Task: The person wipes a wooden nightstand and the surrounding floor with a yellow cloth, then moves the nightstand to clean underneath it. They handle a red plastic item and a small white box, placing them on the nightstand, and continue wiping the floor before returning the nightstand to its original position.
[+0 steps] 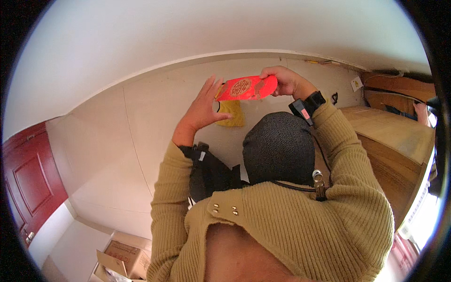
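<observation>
A bright red paper envelope (248, 88) with a round gold emblem is held up in front of me, its long side running left to right. My right hand (287, 81) grips its right end, thumb and fingers pinched on the rounded edge. At the other end, my left hand (203, 105) has its fingers stretched and its thumb apart, close beside the envelope's left edge. Whether the left fingertips touch it, I cannot tell. A yellow cloth-like thing (231, 114) lies below the envelope, partly hidden by it and by my left thumb.
A wooden cabinet (390, 134) stands on the right. Past the white wall's foot lie small items on the pale floor (105, 136). At the left is a dark red door (35, 178), and an open cardboard box (124, 258) sits at the lower left.
</observation>
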Tool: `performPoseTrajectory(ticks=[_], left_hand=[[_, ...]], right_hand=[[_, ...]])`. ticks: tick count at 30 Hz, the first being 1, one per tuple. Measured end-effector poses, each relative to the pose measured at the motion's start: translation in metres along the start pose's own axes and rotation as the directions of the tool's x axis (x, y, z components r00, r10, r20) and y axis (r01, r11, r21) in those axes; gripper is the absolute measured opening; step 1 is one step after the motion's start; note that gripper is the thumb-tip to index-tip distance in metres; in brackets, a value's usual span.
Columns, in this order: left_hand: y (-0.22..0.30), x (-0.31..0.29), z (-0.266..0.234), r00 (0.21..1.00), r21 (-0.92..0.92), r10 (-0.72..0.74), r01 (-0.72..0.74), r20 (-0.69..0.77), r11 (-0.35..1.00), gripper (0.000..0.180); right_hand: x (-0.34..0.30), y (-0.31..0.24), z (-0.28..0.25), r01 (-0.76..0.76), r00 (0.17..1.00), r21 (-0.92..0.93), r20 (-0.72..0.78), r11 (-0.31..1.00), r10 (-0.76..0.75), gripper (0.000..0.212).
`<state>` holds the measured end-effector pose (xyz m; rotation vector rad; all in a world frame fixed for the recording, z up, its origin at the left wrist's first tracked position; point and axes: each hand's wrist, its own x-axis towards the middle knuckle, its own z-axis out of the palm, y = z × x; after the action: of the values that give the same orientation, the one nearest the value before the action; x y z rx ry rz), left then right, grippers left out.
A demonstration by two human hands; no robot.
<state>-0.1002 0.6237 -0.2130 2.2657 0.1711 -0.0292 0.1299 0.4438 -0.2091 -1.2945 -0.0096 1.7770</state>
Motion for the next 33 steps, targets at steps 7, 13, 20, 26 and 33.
performPoseTrajectory(ticks=[7, 13, 20, 26, 33], left_hand=[[0.016, 0.013, 0.005, 0.974, -0.442, 0.060, 0.045, 0.220, 0.896, 0.098], [0.004, -0.009, 0.032, 0.974, -0.830, -0.161, 0.223, 0.162, 0.512, 0.084], [0.001, -0.006, 0.034, 0.988, -0.813, -0.148, 0.056, -0.037, 0.580, 0.089], [0.005, -0.008, 0.028, 0.977, -0.774, -0.189, 0.194, 0.098, 0.602, 0.090], [0.004, -0.009, 0.028, 0.987, -0.861, -0.158, 0.106, 0.030, 0.497, 0.099]], right_hand=[[0.016, -0.007, 0.020, 0.012, 0.962, -0.056, 0.273, 0.998, 0.004, 0.035], [0.026, -0.013, 0.027, 0.339, 0.937, -0.167, 0.152, 0.926, -0.315, 0.043], [0.006, -0.028, 0.059, 0.673, 0.635, -0.667, 0.303, 0.318, -0.710, 0.023], [-0.001, -0.022, 0.087, 0.618, 0.382, -0.745, 0.565, -0.253, -0.731, 0.031], [-0.001, -0.024, 0.078, 0.639, 0.522, -0.745, 0.604, -0.192, -0.603, 0.023]])
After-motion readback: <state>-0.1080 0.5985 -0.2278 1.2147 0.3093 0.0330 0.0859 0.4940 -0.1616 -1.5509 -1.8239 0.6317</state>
